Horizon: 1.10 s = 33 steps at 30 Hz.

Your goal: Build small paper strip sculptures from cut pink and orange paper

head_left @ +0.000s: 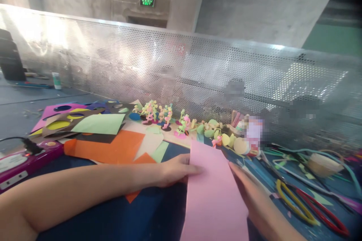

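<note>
A pink sheet (pixel 213 196), paper or thin foam, is held up in front of me over the dark blue table. My left hand (pixel 178 168) grips its left edge, thumb laid across the front and the other fingers mostly hidden behind. Along the opposite edge, my right hand (pixel 247 186) is closed on the sheet, its fingertips partly out of sight behind it. Beyond the sheet stand small pastel figures (pixel 166 116) on round bases. Orange sheets (pixel 113 147) lie left of my left hand, with a pale green sheet (pixel 98 124) on top of the pile.
Scissors with yellow and red handles (pixel 296 207) lie at the right, near tangled cords and a paper cup (pixel 325 165). A magenta power strip (pixel 28 162) with a black plug sits at the left. A perforated metal panel (pixel 141 60) rises behind the table.
</note>
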Each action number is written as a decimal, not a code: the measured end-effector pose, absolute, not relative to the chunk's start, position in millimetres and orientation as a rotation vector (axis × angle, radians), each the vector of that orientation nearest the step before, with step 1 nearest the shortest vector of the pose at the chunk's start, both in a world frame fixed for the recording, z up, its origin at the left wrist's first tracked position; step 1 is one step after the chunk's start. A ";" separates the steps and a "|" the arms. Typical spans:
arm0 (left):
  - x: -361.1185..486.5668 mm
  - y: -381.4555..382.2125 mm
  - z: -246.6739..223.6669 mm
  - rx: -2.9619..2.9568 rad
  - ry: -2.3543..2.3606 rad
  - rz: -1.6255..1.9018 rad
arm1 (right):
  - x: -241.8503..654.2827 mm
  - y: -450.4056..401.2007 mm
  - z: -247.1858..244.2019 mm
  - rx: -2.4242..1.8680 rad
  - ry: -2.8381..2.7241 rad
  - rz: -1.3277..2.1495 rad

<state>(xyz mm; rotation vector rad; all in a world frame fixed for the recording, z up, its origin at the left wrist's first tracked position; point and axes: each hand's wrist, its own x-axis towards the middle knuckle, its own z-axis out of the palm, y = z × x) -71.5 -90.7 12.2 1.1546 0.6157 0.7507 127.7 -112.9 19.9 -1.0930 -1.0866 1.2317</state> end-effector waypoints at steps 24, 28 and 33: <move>-70.5 -93.4 17.6 1.157 0.562 0.893 | 136.9 -105.0 1.3 -1.195 -0.946 1.289; -70.7 -93.6 17.6 1.131 0.551 0.885 | 133.7 -107.3 7.0 -1.163 -0.929 1.333; -71.4 -94.9 19.2 1.115 0.514 0.848 | 130.8 -111.1 13.4 -1.141 -0.888 1.348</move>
